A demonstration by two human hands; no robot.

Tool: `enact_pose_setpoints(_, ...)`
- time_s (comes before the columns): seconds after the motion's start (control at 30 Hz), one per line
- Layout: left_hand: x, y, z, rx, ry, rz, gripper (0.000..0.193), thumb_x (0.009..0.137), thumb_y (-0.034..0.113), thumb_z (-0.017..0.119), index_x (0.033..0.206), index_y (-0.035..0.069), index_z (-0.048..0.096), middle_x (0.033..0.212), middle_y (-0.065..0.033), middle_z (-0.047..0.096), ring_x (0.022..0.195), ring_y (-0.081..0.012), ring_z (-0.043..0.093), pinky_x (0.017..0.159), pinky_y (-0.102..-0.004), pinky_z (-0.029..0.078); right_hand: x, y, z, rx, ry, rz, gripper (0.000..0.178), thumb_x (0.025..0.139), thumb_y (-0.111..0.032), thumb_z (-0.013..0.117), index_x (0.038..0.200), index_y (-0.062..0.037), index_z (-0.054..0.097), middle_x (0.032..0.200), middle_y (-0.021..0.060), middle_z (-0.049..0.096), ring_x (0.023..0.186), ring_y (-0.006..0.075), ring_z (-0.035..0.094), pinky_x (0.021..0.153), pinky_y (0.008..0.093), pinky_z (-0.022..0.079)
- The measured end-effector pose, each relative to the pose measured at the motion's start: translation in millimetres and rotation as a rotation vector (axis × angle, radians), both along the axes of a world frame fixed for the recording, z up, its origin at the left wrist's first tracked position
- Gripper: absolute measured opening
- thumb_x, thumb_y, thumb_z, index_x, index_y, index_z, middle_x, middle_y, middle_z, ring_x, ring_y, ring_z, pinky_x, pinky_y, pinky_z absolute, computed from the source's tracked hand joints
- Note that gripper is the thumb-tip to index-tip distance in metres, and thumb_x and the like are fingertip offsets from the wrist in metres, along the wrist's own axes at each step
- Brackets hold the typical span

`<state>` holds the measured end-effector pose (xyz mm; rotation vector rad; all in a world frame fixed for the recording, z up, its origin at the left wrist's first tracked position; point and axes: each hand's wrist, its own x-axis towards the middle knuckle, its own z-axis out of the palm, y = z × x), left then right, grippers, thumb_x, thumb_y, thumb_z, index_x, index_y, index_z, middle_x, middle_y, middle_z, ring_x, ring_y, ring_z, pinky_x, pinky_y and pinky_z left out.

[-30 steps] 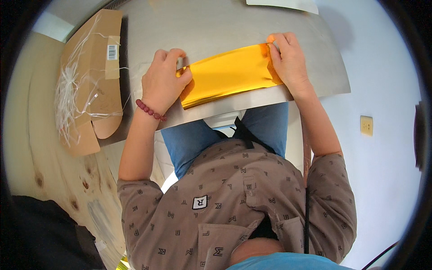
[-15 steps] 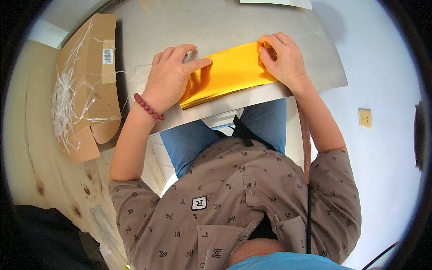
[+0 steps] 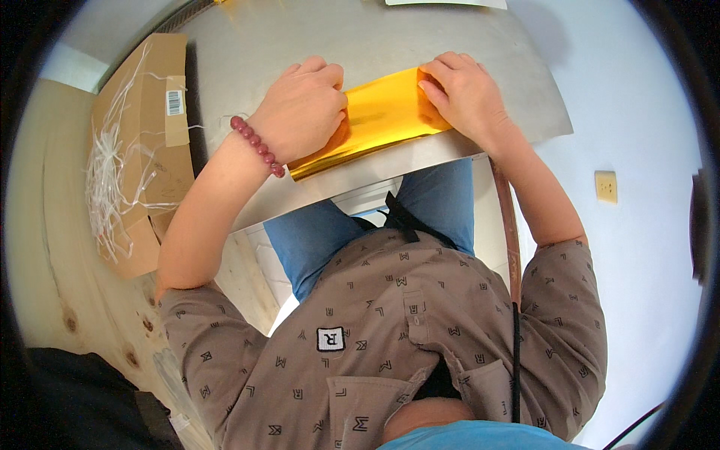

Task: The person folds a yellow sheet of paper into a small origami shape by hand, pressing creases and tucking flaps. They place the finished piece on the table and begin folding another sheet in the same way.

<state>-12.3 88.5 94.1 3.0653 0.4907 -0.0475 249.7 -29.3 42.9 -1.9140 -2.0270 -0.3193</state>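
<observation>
A shiny gold foil sheet (image 3: 386,109) lies slantwise along the near edge of the metal table (image 3: 255,56). My left hand (image 3: 304,105), with a dark red bead bracelet (image 3: 257,146) at the wrist, rests over the left part of the sheet. Its fingers are curled in at the foil's far edge, and their tips are mostly hidden. On the sheet's far right corner, my right hand (image 3: 465,97) has its thumb and fingers pinched on the foil. Part of the sheet's left end shows below my left wrist.
An opened cardboard box (image 3: 150,172) with tangled white strips (image 3: 109,176) stands left of the table. A white sheet (image 3: 446,3) lies at the far edge. The wall with an outlet (image 3: 606,187) is on the right. My legs (image 3: 442,202) are below the near edge.
My left hand has turned and curled its fingers, where the thumb and fingers were spread before. My right hand still pinches the right corner.
</observation>
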Motion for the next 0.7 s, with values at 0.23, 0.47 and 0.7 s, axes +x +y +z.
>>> enact_pose_setpoints(0.23, 28.9, -0.8, 3.5, -0.123, 0.08, 0.114, 0.034, 0.101, 0.025, 0.061, 0.09, -0.004, 0.075, 0.1, -0.0225, 0.072, 0.094, -0.0389, 0.071, 0.085, -0.0474, 0.058, -10.3, 2.4, 2.7, -0.069, -0.037, -0.015, 0.018, 0.096, -0.018, 0.065, 0.101, -0.0051, 0.077, 0.102, 0.0128, 0.072, 0.102, 0.0319, 0.067, 0.093, 0.0409, 0.056)
enact_pose_setpoints(0.47, 53.0, 3.4, 0.8, 0.016, 0.087, 0.104, 0.035, 0.101, 0.029, 0.064, 0.089, -0.001, 0.077, 0.087, -0.0234, 0.074, 0.083, -0.042, 0.074, 0.077, -0.0482, 0.061, -25.9, 20.8, 32.1, -0.427, -0.046, -0.164, 0.031, 0.101, -0.028, 0.061, 0.097, -0.0026, 0.078, 0.106, 0.015, 0.072, 0.098, 0.0338, 0.071, 0.087, 0.0419, 0.058)
enact_pose_setpoints(0.7, 60.8, -16.6, -11.7, 0.166, 0.086, 0.19, 0.037, 0.096, 0.038, 0.07, 0.085, 0.004, 0.08, 0.081, -0.0176, 0.075, 0.079, -0.0355, 0.076, 0.069, -0.0444, 0.061, -37.6, 10.8, 31.1, -0.387, -0.115, -0.158, 0.036, 0.1, -0.037, 0.066, 0.101, -0.0028, 0.079, 0.108, 0.0159, 0.072, 0.103, 0.0319, 0.071, 0.087, 0.0425, 0.061)
